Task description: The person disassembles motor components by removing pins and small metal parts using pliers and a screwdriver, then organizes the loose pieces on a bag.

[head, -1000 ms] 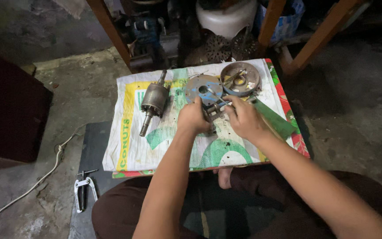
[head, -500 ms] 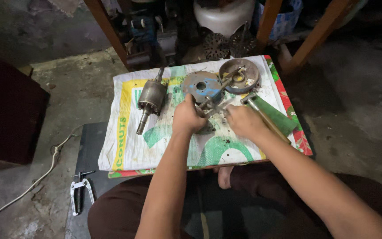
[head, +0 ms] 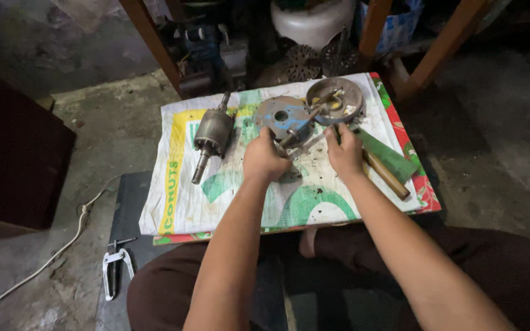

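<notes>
Dim workshop floor, printed sack (head: 228,202) spread at frame centre as work mat. Left hand (head: 264,158) curled over a small metal part (head: 289,141) mid-frame, fingers closed on it. Right hand (head: 345,150) just to its right, gripping a wooden-handled tool (head: 387,175). Round metal plate (head: 280,115) & bowl-shaped cover (head: 335,101) just above hands. Motor rotor (head: 213,135) lies left of centre. Metal puller (head: 116,270) on floor, lower left.
</notes>
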